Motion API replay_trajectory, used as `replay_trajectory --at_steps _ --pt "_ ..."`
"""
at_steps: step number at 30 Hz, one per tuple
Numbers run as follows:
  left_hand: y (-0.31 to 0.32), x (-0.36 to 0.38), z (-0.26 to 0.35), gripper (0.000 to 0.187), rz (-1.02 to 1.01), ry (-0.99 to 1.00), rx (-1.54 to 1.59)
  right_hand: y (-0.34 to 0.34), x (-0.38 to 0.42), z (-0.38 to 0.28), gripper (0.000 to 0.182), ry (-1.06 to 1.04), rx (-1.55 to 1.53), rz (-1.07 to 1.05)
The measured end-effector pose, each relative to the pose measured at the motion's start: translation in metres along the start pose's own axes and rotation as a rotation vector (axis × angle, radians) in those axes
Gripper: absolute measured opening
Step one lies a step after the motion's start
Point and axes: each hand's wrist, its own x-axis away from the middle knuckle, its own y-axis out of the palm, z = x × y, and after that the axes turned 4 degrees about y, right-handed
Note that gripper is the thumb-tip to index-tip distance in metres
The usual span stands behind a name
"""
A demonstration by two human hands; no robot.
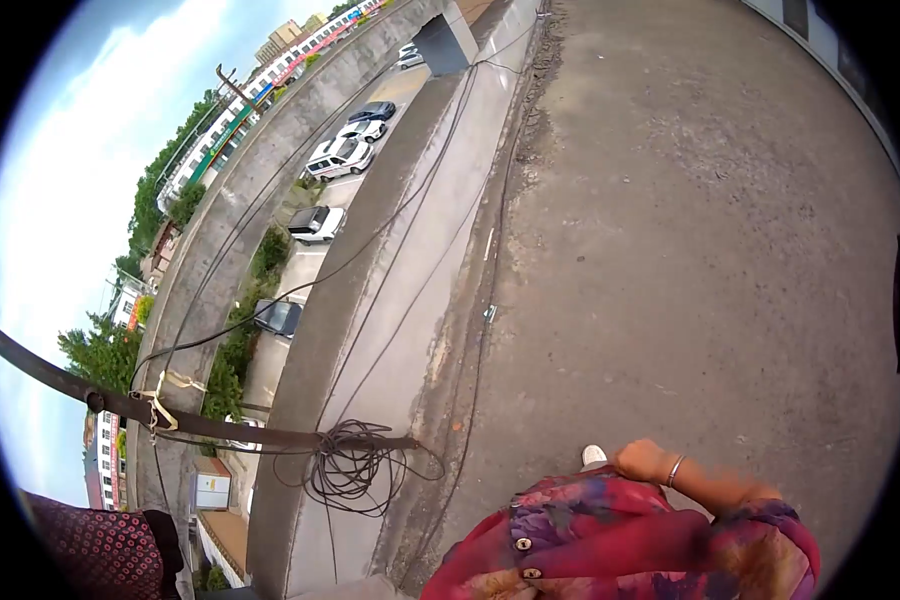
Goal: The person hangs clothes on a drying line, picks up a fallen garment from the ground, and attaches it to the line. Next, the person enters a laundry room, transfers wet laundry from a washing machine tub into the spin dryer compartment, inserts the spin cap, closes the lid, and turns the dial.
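Note:
My right hand (642, 461) is held in front of my body with its fingers curled in, a silver bracelet (676, 470) at the wrist. Nothing shows in its grip. Below it is my red and purple floral shirt (610, 545) with dark buttons, and a white shoe (594, 456) shows just beyond the hand. My left hand is out of view. To the left, a coil of black cable (355, 468) hangs around the low end of a rusty metal pole (240, 432). A pale yellow strap (160, 408) is tied around the pole higher up.
A concrete parapet (395, 330) borders the grey roof floor (690, 260), with loose cables along it. Beyond lie parked vehicles (340, 158) far below and another concrete wall (205, 250). Dark red-dotted cloth (95, 545) fills the lower left corner.

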Motion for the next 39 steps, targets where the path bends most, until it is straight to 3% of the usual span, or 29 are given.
replay_trajectory --at_steps 1,7,10,12,16,18,20,22,24,26,28,30,31,33,36,38,39 --pt "0.014 -0.019 0.006 0.026 -0.07 0.008 0.007 0.001 0.018 0.022 0.016 0.154 0.03 -0.012" --pt "0.061 -0.148 0.023 0.029 -0.445 0.145 -0.169 0.041 0.102 0.106 0.015 0.555 -0.034 0.206" --pt "0.083 -0.213 0.031 0.029 -0.531 0.213 -0.113 0.063 0.132 0.109 0.015 0.738 -0.133 0.31" --pt "0.094 -0.238 0.07 0.03 -0.567 0.264 -0.309 0.071 0.144 0.103 0.015 0.819 -0.217 0.324" --pt "0.189 -0.367 -0.078 0.027 -0.823 0.503 -0.564 0.093 0.158 0.101 0.02 0.872 -0.337 0.422" --pt "0.233 -0.41 -0.075 0.027 -0.914 0.549 -0.592 0.088 0.163 0.109 0.026 0.953 -0.427 0.36" --pt "0.256 -0.43 -0.024 0.027 -0.947 0.596 -0.609 0.075 0.165 0.126 0.031 1.033 -0.529 0.352" --pt "0.257 -0.417 0.12 0.028 -0.914 0.653 -0.593 0.076 0.161 0.154 0.029 1.041 -0.584 0.316" --pt "0.266 -0.427 0.215 0.028 -0.839 0.609 -0.532 0.068 0.173 0.199 0.027 1.032 -0.668 0.261" --pt "0.272 -0.44 0.312 0.03 -0.821 0.648 -0.479 0.014 0.195 0.235 0.028 1.054 -0.683 0.278" --pt "0.289 -0.452 0.379 0.03 -0.846 0.627 -0.444 -0.01 0.208 0.264 0.029 1.084 -0.743 0.307" --pt "0.309 -0.463 0.43 0.03 -0.883 0.611 -0.432 -0.003 0.225 0.289 0.024 1.344 -0.731 0.726" --pt "0.323 -0.469 0.454 0.03 -0.959 0.716 -0.487 -0.004 0.232 0.293 0.024 1.351 -0.747 0.731" --pt "0.356 -0.478 0.508 0.031 -1.034 0.842 -0.55 -0.005 0.244 0.302 0.016 1.531 -1.714 1.187" --pt "0.406 -0.481 0.578 0.032 -1.122 0.989 -0.694 0.037 0.257 0.309 0.012 1.698 -1.881 1.264" --pt "0.438 -0.484 0.618 0.032 -1.185 1.07 -0.673 0.07 0.265 0.317 0.009 1.959 -2.007 1.115" --pt "0.451 -0.485 0.633 0.032 -1.189 1.069 -0.688 0.085 0.268 0.318 0.009 1.955 -2.026 1.111"
